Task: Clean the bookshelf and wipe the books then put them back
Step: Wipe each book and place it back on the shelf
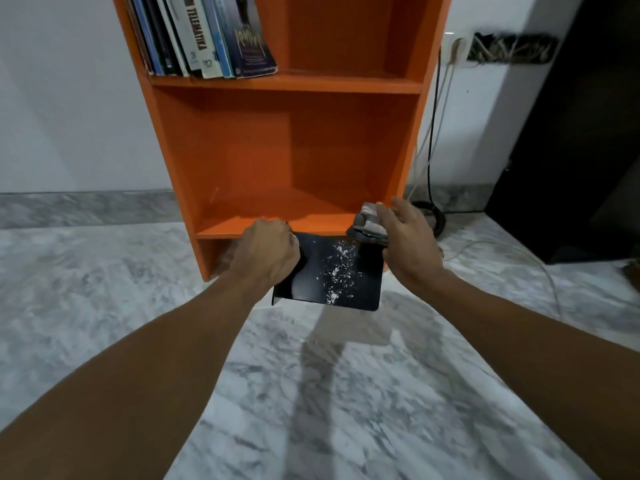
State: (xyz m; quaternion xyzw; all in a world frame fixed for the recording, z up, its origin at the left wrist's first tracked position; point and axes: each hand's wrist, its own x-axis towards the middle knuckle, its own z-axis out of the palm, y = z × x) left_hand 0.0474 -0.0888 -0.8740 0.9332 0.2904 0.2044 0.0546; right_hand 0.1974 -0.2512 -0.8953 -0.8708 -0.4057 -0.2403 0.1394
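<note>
Bookshelf [242,150]: orange, standing on the marble floor [104,289] against a white wall. Its books [197,36] lean together at the left of the upper shelf, while the shelf below holds none. The step in hand looks like clearing dust off that lower shelf. The left hand [266,252] has a closed grip, fingers curled round the left edge of a black pan [308,271]. It holds the pan just under the shelf's front lip and tilted toward the person. White crumbs [337,268] lie scattered across the pan's middle. At the right end of the lip, a bunched grey cloth [369,223] touches the shelf edge above the pan's far corner. The right hand [408,244] holds it in a loose grip, fingers only partly bent over it. Cables [431,133] hang down the wall just right of the bookshelf, and a dark cabinet [571,150] stands further right. Next, I judge, the pan must be kept level as it is carried off, or the crumbs will slide to the floor. After that the books need wiping before they go back.
</note>
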